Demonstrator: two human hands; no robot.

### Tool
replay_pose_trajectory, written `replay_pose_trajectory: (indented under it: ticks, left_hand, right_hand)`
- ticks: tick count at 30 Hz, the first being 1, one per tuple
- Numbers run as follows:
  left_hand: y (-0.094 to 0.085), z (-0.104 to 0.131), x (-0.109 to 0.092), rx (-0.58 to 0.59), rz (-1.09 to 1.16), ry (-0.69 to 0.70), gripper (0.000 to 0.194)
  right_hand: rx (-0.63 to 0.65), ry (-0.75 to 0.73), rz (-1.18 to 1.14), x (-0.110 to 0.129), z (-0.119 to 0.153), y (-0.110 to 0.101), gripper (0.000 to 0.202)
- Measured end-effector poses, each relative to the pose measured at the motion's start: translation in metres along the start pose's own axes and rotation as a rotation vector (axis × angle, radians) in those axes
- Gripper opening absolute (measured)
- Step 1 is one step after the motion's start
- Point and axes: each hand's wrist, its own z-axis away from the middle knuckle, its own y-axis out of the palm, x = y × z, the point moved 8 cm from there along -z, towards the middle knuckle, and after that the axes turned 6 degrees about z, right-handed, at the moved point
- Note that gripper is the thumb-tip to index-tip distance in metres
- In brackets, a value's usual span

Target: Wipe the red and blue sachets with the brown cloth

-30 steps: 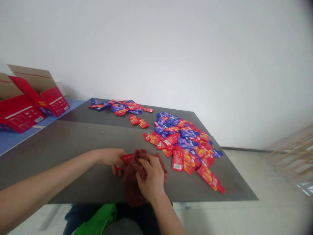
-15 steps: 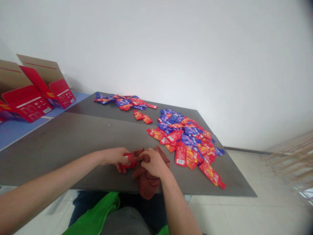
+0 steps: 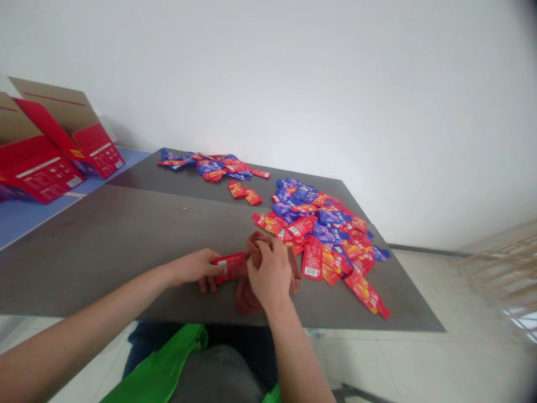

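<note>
Near the front of the grey table (image 3: 138, 235), my left hand (image 3: 197, 268) is closed on one end of a red pouch (image 3: 230, 265), whose white barcode label faces up. My right hand (image 3: 271, 274) grips a bunched brown cloth (image 3: 247, 296) at the pouch's other end. The cloth hides that end of the pouch. Just right of the cloth lies a loose heap of red and purple pouches (image 3: 312, 254), spread toward the table's right edge.
A second pile of pouches (image 3: 210, 167) lies at the back of the table, with two orange pouches (image 3: 238, 190) in front of it. Open red cardboard boxes (image 3: 98, 148) stand on a blue surface (image 3: 130, 162) at the left. A white wall (image 3: 268, 84) rises behind.
My right hand and the brown cloth have moved slightly up and to the right along the pouch. More of the pouch's red surface and label now shows. My left hand keeps its hold.
</note>
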Motion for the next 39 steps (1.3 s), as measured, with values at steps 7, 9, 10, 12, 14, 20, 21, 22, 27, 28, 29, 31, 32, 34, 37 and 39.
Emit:
replay_pose_trajectory:
  ticks: [7, 9, 10, 12, 14, 20, 21, 22, 27, 28, 29, 31, 32, 34, 37, 39]
  left_hand:
    - [0.001, -0.003, 0.0, -0.162, -0.15, -0.005, 0.044]
    - [0.001, -0.002, -0.002, -0.183, -0.151, 0.003, 0.047]
    - [0.001, 0.0, -0.002, -0.185, -0.153, 0.004, 0.048]
    - [0.002, 0.003, -0.002, -0.182, -0.17, 0.007, 0.049]
    - [0.002, 0.006, -0.002, -0.179, -0.195, 0.02, 0.049]
    - [0.001, 0.009, -0.009, -0.271, -0.283, 0.119, 0.034]
    - [0.001, 0.008, -0.007, -0.284, -0.291, 0.095, 0.034]
    - [0.001, 0.008, -0.004, -0.288, -0.29, 0.065, 0.036]
    - [0.004, 0.011, -0.001, -0.288, -0.304, 0.08, 0.038]
    - [0.004, 0.013, -0.003, -0.294, -0.322, 0.112, 0.038]
    - [0.005, 0.015, -0.005, -0.3, -0.337, 0.154, 0.038]
    - [0.007, 0.019, -0.012, -0.31, -0.362, 0.253, 0.034]
    - [0.007, 0.02, -0.015, -0.323, -0.379, 0.292, 0.031]
    - [0.006, 0.021, -0.017, -0.363, -0.428, 0.303, 0.028]
    - [0.006, 0.019, -0.014, -0.39, -0.482, 0.217, 0.035]
    - [0.007, 0.019, -0.013, -0.381, -0.473, 0.196, 0.038]
  right_hand:
    - [0.271, -0.283, 0.141, 0.013, 0.001, 0.045, 0.008]
    - [0.273, -0.144, 0.274, -0.02, -0.009, 0.04, 0.015]
    - [0.266, -0.073, 0.334, -0.034, -0.012, 0.034, 0.019]
    - [0.238, 0.018, 0.384, -0.046, -0.015, 0.019, 0.021]
    - [0.18, 0.002, 0.323, -0.032, -0.009, 0.009, 0.016]
    - [0.215, -0.332, 0.125, 0.036, 0.02, 0.036, 0.011]
    - [0.231, -0.291, 0.153, 0.028, 0.018, 0.042, 0.009]
    - [0.238, -0.22, 0.194, 0.014, 0.013, 0.045, 0.009]
    - [0.181, 0.024, 0.345, -0.032, -0.007, 0.022, 0.015]
    - [0.156, 0.001, 0.311, -0.026, -0.005, 0.016, 0.012]
    - [0.138, -0.046, 0.26, -0.015, -0.001, 0.013, 0.011]
    - [0.139, -0.189, 0.158, 0.013, 0.012, 0.016, 0.017]
    - [0.157, -0.253, 0.13, 0.025, 0.019, 0.022, 0.016]
    - [0.202, -0.291, 0.142, 0.03, 0.025, 0.036, 0.01]
    - [0.222, -0.111, 0.287, -0.006, 0.013, 0.043, 0.009]
    - [0.213, -0.007, 0.38, -0.032, 0.0, 0.032, 0.013]
